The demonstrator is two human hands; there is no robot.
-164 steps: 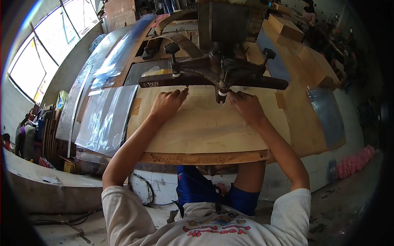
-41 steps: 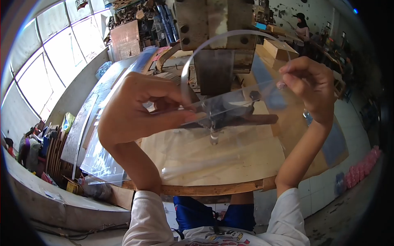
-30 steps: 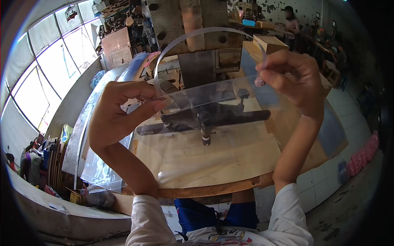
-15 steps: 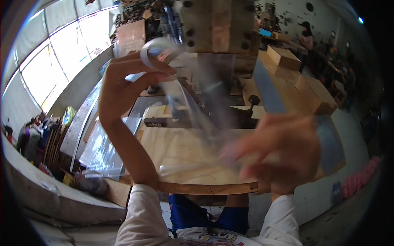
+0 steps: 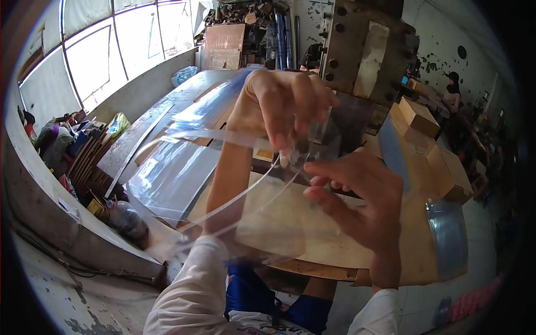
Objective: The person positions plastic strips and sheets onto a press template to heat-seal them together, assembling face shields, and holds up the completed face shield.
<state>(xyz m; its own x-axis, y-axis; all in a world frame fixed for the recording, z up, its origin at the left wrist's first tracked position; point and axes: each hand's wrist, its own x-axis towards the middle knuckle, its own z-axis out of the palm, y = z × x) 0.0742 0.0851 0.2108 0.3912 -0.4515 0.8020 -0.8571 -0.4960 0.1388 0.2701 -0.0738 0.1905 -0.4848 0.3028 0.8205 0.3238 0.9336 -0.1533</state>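
Between my hands hangs a thin clear plastic strip (image 5: 245, 190), curled into a wide loop that sweeps to the left. My left hand (image 5: 285, 106) is raised over the table with the wrist bent, its fingertips pinching the strip. Lower and to the right, my right hand (image 5: 360, 195) has its fingers bent around the crumpled end of the plastic, close to the left fingertips. The exact grip there is hard to make out through the clear film. Below both hands lies a pale wooden board (image 5: 268, 218).
Clear plastic sheets (image 5: 173, 173) are stacked at the left. A heavy bolted metal press (image 5: 363, 50) stands ahead. Two cardboard boxes (image 5: 419, 117) and a bluish plastic stack (image 5: 446, 237) are on the right. Another person (image 5: 451, 92) is in the far background.
My hands have come close together; the right moved up and left, the left moved right. The plastic now loops out to the left. My view has turned left.
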